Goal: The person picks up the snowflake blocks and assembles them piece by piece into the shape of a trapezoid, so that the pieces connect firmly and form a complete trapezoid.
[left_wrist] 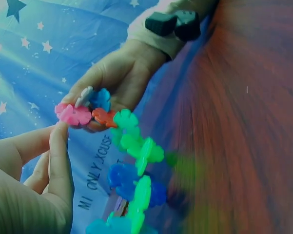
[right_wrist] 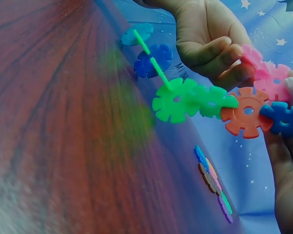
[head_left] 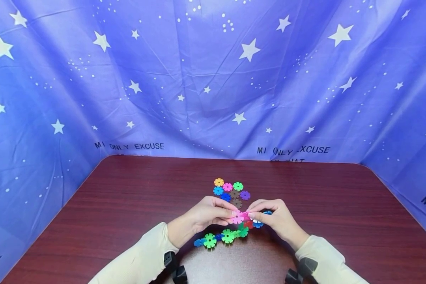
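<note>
Over the table, my left hand [head_left: 206, 215] pinches a light pink notched snowflake disc [head_left: 237, 218] between thumb and fingertips. My right hand [head_left: 278, 217] grips the joined chain at its pink end, its fingertips close to the left ones. Past the pink discs [right_wrist: 273, 82], the right wrist view shows an orange-red disc [right_wrist: 244, 113] with a blue disc [right_wrist: 283, 119] beside it. A white disc [left_wrist: 84, 96] shows next to the right thumb in the left wrist view. From the orange-red disc the chain runs through green discs [head_left: 228, 236] and blue ones to a light blue end [head_left: 198, 242].
Farther back on the dark red wooden table [head_left: 135, 189] lies a cluster of loose discs, among them an orange one [head_left: 219, 182], a purple one [head_left: 245, 195] and a brown one [head_left: 236, 203]. A blue star-patterned curtain [head_left: 206, 79] hangs behind and along both sides.
</note>
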Motion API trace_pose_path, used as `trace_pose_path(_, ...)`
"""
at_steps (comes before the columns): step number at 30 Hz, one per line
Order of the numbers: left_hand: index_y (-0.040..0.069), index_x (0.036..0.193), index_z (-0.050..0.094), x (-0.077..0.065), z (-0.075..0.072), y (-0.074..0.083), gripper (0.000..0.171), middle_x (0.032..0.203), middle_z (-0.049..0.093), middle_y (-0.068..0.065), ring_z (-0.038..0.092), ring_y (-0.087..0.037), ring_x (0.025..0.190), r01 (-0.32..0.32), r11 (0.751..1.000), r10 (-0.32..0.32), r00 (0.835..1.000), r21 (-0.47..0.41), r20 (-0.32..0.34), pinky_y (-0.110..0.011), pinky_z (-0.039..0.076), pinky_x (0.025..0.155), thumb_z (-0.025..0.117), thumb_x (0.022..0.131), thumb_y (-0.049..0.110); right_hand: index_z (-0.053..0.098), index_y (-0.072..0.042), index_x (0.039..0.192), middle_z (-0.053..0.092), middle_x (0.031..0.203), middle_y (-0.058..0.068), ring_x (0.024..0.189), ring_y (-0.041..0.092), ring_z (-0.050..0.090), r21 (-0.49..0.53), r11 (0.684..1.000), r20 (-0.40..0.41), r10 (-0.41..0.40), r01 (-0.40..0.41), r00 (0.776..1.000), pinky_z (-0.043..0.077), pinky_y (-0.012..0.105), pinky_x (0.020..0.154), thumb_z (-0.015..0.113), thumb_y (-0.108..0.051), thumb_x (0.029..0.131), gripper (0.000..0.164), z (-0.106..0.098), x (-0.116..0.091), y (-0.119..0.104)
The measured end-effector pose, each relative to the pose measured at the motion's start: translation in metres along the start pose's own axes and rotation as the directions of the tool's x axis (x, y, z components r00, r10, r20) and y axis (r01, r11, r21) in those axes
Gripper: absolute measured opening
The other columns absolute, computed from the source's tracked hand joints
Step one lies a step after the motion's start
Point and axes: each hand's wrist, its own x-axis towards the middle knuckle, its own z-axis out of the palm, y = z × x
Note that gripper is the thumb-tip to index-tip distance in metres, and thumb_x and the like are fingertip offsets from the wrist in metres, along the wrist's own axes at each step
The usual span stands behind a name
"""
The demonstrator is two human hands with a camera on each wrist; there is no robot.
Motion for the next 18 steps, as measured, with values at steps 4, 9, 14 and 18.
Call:
trace_pose_path(4, -0.013, 0.107, 0.064, 0.002, -0.004, 0.001, 0.026, 0.079, 0.07, -0.006, 0.064, -0.008, 0.064, -0.012, 0.998, 0.012, 1.0, 0.057, -0.004, -0.024, 0.056, 0.064, 0.065, 0.086, 0.003, 0.072, 0.001, 0.087, 0.07, 0.087, 0.008, 0.081, 0.018, 0.064, -0.016, 1.0, 0.003, 0.011, -0.011, 1.0, 0.055, 0.027, 0.067, 0.065, 0.006, 0.083, 0.01, 0.0, 0.001, 0.0)
trace_pose_path(9, -0.01, 0.107, 0.066, 0.003, -0.015, 0.002, 0.029, 0.085, 0.071, -0.01, 0.068, -0.014, 0.071, -0.034, 0.991, 0.036, 0.999, 0.133, -0.013, -0.031, 0.057, 0.069, 0.068, 0.086, 0.009, 0.072, 0.001, 0.087, 0.07, 0.087, 0.009, 0.081, 0.018, 0.064, -0.026, 0.999, 0.006, 0.021, -0.021, 1.0, 0.054, 0.027, 0.068, 0.064, 0.006, 0.084, 0.01, 0.0, 0.001, 0.0)
trace_pose_path(14, -0.014, 0.112, 0.061, 0.008, -0.038, 0.002, 0.035, 0.101, 0.068, -0.023, 0.069, -0.024, 0.086, -0.063, 0.988, 0.068, 0.997, 0.142, -0.031, -0.038, 0.056, 0.077, 0.069, 0.084, 0.006, 0.072, -0.001, 0.086, 0.07, 0.087, 0.008, 0.081, 0.016, 0.064, -0.024, 0.998, -0.013, 0.061, -0.062, 0.998, 0.054, 0.026, 0.07, 0.065, 0.003, 0.085, 0.008, -0.001, 0.001, -0.003)
trace_pose_path(18, -0.013, 0.112, 0.061, 0.014, -0.056, 0.0, 0.035, 0.107, 0.065, -0.026, 0.068, -0.023, 0.088, -0.081, 0.984, 0.094, 0.993, 0.16, -0.072, -0.04, 0.055, 0.08, 0.069, 0.083, 0.003, 0.071, 0.0, 0.086, 0.07, 0.087, 0.006, 0.081, 0.015, 0.064, -0.013, 0.996, -0.023, 0.092, -0.092, 0.996, 0.054, 0.026, 0.07, 0.065, 0.003, 0.084, 0.007, -0.001, 0.0, -0.002)
